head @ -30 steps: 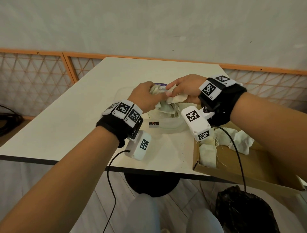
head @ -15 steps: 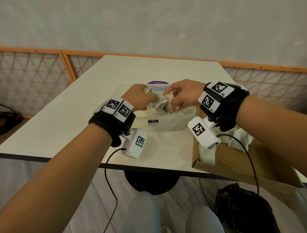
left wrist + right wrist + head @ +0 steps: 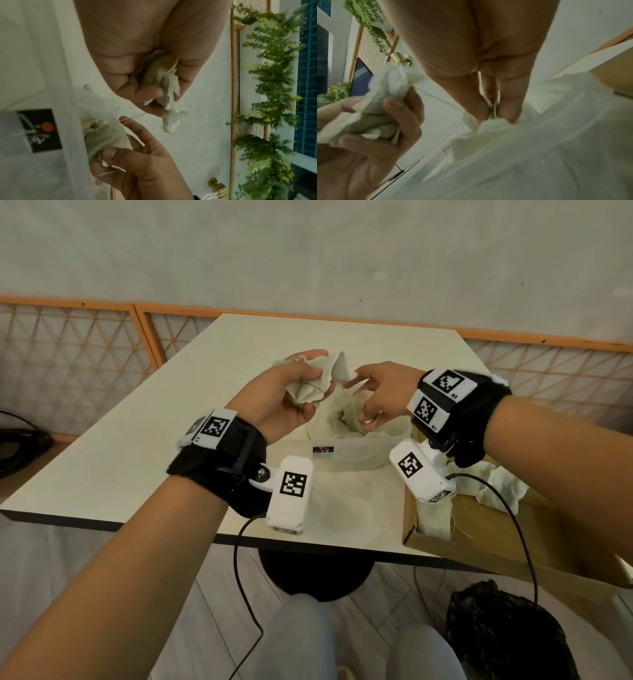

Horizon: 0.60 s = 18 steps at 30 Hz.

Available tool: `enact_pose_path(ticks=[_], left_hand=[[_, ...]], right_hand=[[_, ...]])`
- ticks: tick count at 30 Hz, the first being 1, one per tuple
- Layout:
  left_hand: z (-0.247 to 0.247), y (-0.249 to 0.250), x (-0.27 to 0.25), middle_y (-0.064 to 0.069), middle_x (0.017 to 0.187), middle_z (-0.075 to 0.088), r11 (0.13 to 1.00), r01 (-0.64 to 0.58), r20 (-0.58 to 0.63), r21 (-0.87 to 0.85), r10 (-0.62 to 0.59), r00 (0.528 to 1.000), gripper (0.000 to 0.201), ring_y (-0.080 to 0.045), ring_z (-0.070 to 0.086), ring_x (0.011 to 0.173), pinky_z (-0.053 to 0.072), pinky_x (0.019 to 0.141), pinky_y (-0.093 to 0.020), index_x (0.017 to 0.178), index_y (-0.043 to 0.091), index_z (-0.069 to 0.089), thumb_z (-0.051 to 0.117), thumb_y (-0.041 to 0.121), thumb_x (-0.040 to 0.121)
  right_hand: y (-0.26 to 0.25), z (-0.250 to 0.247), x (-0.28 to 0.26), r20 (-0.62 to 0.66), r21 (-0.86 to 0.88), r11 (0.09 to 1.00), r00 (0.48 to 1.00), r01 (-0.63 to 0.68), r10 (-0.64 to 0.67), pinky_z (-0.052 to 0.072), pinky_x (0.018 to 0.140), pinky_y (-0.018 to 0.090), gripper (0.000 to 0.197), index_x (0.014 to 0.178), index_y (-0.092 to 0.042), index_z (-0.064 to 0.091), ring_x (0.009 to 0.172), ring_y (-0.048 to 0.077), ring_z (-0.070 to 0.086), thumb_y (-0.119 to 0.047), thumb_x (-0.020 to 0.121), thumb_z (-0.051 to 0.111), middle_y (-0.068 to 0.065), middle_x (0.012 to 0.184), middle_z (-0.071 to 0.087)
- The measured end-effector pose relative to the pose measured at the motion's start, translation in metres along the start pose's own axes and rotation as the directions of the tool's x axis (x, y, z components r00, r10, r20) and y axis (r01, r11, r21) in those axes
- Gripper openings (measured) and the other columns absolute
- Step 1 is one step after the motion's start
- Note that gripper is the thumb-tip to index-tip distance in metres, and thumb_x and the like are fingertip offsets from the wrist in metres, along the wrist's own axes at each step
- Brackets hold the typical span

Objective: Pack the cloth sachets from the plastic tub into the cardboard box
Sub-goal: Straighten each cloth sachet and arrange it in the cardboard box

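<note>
A lattice screen point(image 3: 68, 364) edges the pale counter point(image 3: 137, 446). My left hand point(image 3: 274, 402) clutches crumpled cloth sachets point(image 3: 315, 385) above it; my right hand point(image 3: 383, 395) pinches another inside the plastic tub point(image 3: 359, 455), beside the cardboard box point(image 3: 479, 546) of packed sachets

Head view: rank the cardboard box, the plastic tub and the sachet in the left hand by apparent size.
1. cardboard box, though nearer the camera and partly cut off.
2. plastic tub, partly hidden by the hands.
3. sachet, bunched in the left hand.
</note>
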<state>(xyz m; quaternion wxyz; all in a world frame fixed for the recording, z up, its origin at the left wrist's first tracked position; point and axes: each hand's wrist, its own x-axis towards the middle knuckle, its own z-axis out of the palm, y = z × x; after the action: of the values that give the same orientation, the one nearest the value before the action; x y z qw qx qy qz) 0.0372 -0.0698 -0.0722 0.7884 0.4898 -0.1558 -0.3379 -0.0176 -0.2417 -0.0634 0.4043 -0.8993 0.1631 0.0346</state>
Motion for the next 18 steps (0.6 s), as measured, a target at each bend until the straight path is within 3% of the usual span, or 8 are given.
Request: enact_pose_path(ticks=[2, 4, 6, 9, 11, 13, 15, 18], left_hand=[[-0.001, -0.001, -0.004, -0.002, 0.077, 0.066, 0.996, -0.024, 0.018, -0.083, 0.025, 1.000, 0.025, -0.013, 0.061, 0.068, 0.036, 0.046, -0.016, 0.092, 0.019, 0.063, 0.044, 0.003, 0.090], [-0.002, -0.001, -0.008, -0.003, 0.081, 0.065, 0.984, -0.051, 0.029, -0.170, 0.056, 0.998, 0.026, -0.014, 0.061, 0.069, 0.037, 0.046, -0.015, 0.091, 0.019, 0.063, 0.043, 0.003, 0.088], [-0.005, -0.004, -0.012, -0.003, 0.083, 0.066, 0.968, -0.064, 0.066, -0.244, 0.082, 0.994, 0.025, -0.014, 0.062, 0.070, 0.037, 0.047, -0.015, 0.087, 0.019, 0.065, 0.046, 0.003, 0.083], [-0.013, -0.011, -0.020, -0.003, 0.087, 0.065, 0.956, -0.047, 0.179, -0.291, 0.103, 0.979, 0.022, -0.017, 0.064, 0.072, 0.042, 0.048, -0.018, 0.077, 0.019, 0.071, 0.072, 0.004, 0.060], [-0.016, -0.019, -0.026, -0.004, 0.087, 0.066, 0.965, -0.032, 0.224, -0.260, 0.093, 0.970, 0.025, -0.017, 0.065, 0.071, 0.045, 0.048, -0.019, 0.076, 0.019, 0.072, 0.079, 0.009, 0.054], [-0.013, -0.027, -0.029, -0.003, 0.080, 0.066, 0.981, -0.034, 0.164, -0.190, 0.065, 0.984, 0.012, -0.015, 0.063, 0.068, 0.045, 0.047, -0.017, 0.073, 0.020, 0.073, 0.069, 0.009, 0.070], [-0.007, -0.034, -0.028, -0.004, 0.076, 0.062, 0.995, -0.067, 0.046, -0.073, 0.070, 0.996, 0.024, -0.015, 0.056, 0.068, 0.043, 0.046, -0.016, 0.073, 0.020, 0.073, 0.056, 0.008, 0.084], [0.003, -0.038, -0.020, -0.006, 0.082, 0.058, 0.973, -0.153, -0.170, 0.171, 0.182, 0.969, 0.018, -0.016, 0.053, 0.072, 0.044, 0.048, -0.017, 0.084, 0.019, 0.066, 0.055, 0.006, 0.089]], right_hand=[[0.003, -0.001, 0.001, -0.038, 0.032, 0.999, 0.999, -0.022, 0.023, 0.059, 0.064, 0.033, 0.043, 0.107, -0.017, 0.058, 0.067, 0.025, 0.064, 0.013, 0.076, 0.062, 0.008, 0.102, 0.053], [0.006, -0.002, 0.001, -0.051, 0.059, 0.998, 0.998, -0.036, 0.039, 0.059, 0.063, 0.033, 0.038, 0.107, -0.012, 0.062, 0.061, 0.023, 0.062, 0.012, 0.078, 0.061, 0.008, 0.085, 0.053], [0.007, -0.003, -0.001, -0.046, 0.061, 0.998, 0.998, -0.029, 0.032, 0.059, 0.063, 0.030, 0.033, 0.103, -0.013, 0.064, 0.062, 0.022, 0.063, 0.011, 0.080, 0.060, 0.008, 0.081, 0.055], [0.007, -0.003, -0.003, -0.052, 0.042, 0.999, 0.998, -0.032, 0.034, 0.059, 0.060, 0.025, 0.029, 0.101, -0.012, 0.065, 0.061, 0.021, 0.064, 0.008, 0.081, 0.060, 0.008, 0.077, 0.061], [0.006, -0.003, -0.004, -0.052, 0.012, 0.999, 0.998, -0.046, 0.046, 0.058, 0.060, 0.024, 0.023, 0.098, -0.013, 0.065, 0.060, 0.018, 0.064, 0.001, 0.080, 0.066, 0.006, 0.074, 0.063], [0.003, 0.001, -0.006, -0.048, -0.051, 0.998, 0.998, -0.046, 0.043, 0.055, 0.053, 0.020, 0.016, 0.089, -0.016, 0.063, 0.052, 0.012, 0.062, -0.008, 0.078, 0.072, 0.003, 0.073, 0.061], [0.000, 0.004, -0.007, -0.051, -0.128, 0.991, 0.998, -0.029, 0.023, 0.049, 0.050, 0.018, 0.014, 0.076, -0.017, 0.060, 0.049, 0.014, 0.056, -0.010, 0.078, 0.071, 0.004, 0.065, 0.057], [-0.004, -0.001, -0.008, -0.093, -0.011, 1.000, 0.996, -0.008, 0.007, 0.049, 0.057, 0.026, 0.008, 0.084, -0.009, 0.063, 0.056, 0.020, 0.050, -0.005, 0.079, 0.069, 0.006, 0.059, 0.053]])
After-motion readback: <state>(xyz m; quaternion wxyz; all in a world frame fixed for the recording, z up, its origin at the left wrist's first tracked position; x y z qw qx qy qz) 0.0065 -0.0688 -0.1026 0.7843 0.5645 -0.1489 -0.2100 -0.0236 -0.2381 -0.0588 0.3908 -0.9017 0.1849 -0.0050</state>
